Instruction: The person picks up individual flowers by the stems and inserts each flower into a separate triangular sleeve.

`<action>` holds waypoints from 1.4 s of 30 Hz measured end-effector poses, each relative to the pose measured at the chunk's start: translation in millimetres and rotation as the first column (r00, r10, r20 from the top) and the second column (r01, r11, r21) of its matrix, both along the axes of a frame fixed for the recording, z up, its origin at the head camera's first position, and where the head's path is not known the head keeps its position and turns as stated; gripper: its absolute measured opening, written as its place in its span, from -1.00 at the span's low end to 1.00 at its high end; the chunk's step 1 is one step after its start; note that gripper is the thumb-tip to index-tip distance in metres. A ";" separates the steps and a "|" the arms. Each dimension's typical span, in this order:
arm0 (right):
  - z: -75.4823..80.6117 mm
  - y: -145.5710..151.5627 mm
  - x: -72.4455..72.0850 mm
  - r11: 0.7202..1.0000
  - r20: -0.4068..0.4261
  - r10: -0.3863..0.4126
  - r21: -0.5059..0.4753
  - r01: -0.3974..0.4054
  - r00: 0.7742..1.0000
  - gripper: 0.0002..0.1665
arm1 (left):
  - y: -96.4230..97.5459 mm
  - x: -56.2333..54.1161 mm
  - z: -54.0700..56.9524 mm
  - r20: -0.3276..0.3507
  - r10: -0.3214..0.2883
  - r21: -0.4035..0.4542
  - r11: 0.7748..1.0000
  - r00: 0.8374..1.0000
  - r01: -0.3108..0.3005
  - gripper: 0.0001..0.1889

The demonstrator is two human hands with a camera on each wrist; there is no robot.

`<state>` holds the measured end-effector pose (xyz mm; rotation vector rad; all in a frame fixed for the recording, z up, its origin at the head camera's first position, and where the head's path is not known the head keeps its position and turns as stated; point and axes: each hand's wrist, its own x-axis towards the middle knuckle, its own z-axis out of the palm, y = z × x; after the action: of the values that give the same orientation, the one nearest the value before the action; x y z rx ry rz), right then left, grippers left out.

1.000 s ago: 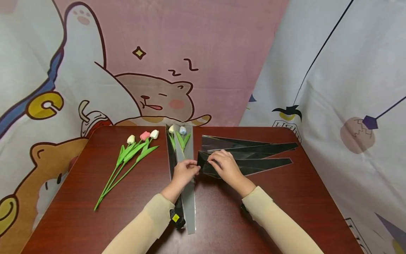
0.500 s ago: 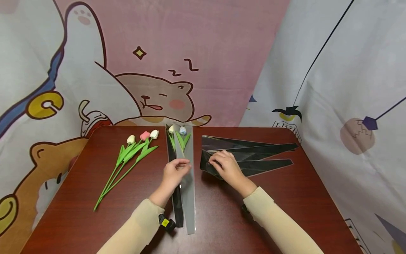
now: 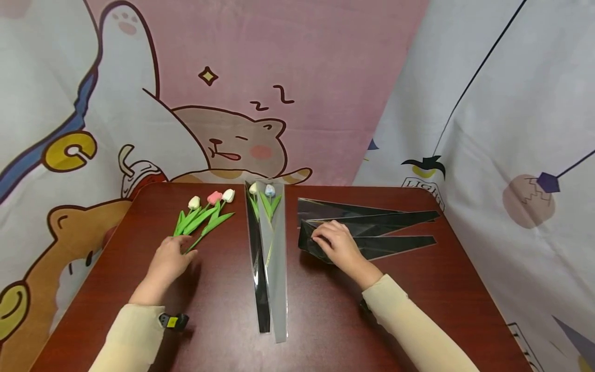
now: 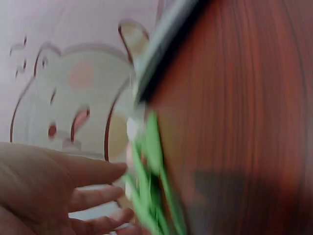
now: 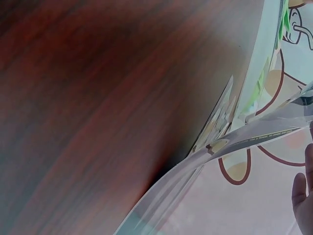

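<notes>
Left hand [image 3: 172, 258]: holding fingers loose, ungrasping, above the stems of three tulips [image 3: 197, 222]; contact unclear. Tulips lying far left. Two sleeved tulips [image 3: 271, 204]: lying at centre. Right hand [image 3: 342, 247]: pinching the mouth of a black sleeve [image 3: 383, 246], lying right, nearest of several.

The left hand [image 3: 171, 257] is loosely spread — the right hand [image 3: 338, 244] pinches.

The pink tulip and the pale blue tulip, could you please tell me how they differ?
The pink tulip lies loose on the red-brown table, while the pale blue tulip lies inside a clear-fronted plastic sleeve. The left hand is at the pink tulip's bunch; neither hand touches the blue tulip. Both have green leaves.
</notes>
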<state>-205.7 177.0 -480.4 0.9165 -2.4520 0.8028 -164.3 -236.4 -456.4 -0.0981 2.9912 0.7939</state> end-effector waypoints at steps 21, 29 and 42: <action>1.6 2.4 0.5 1.000 0.061 -0.016 0.010 0.016 0.998 -0.93 | -76.3 24.0 -12.3 0.248 0.152 -0.116 0.985 0.957 -0.127 -0.84; -3.0 4.3 0.7 1.000 0.039 -0.016 -0.006 0.016 0.999 -0.95 | -73.2 20.7 -10.6 0.269 0.147 -0.097 0.987 0.952 -0.125 -0.85; 0.1 3.9 2.6 1.000 0.016 -0.018 -0.018 0.018 1.000 -0.94 | -57.8 19.1 -2.6 -0.013 0.184 -0.058 0.981 0.983 -0.184 -0.80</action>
<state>-203.1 180.9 -480.3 0.8833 -2.4597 0.8275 -145.2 -294.3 -459.0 -0.3802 3.0455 0.7216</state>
